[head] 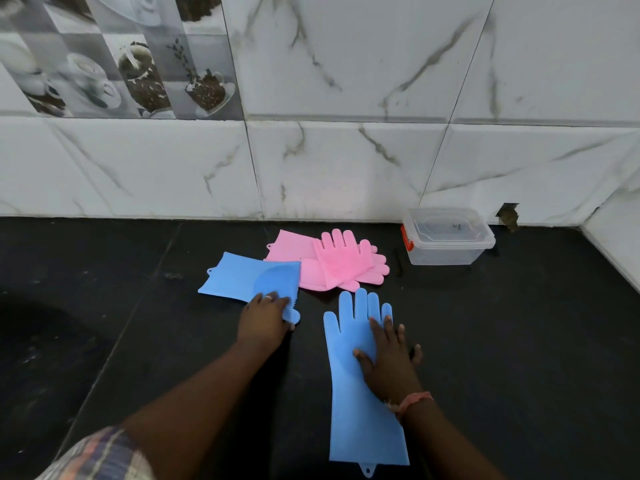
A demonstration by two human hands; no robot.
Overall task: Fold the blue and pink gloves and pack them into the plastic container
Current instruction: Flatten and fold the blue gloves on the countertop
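One blue glove (360, 393) lies flat and full length on the black counter, fingers pointing to the wall. My right hand (389, 362) rests flat on its palm area, fingers spread. A second blue glove (242, 277) lies folded to the left, and my left hand (265, 318) presses on its near edge where the fingers are tucked. Two pink gloves (332, 261) lie overlapped behind the blue ones. The clear plastic container (446, 239) with a lid and an orange clasp stands at the back right near the wall.
The black counter (519, 341) meets a white marble-tiled wall (346, 150) at the back and on the right. A small hole (507, 214) shows in the wall behind the container. A checked sleeve (100, 455) is at the lower left.
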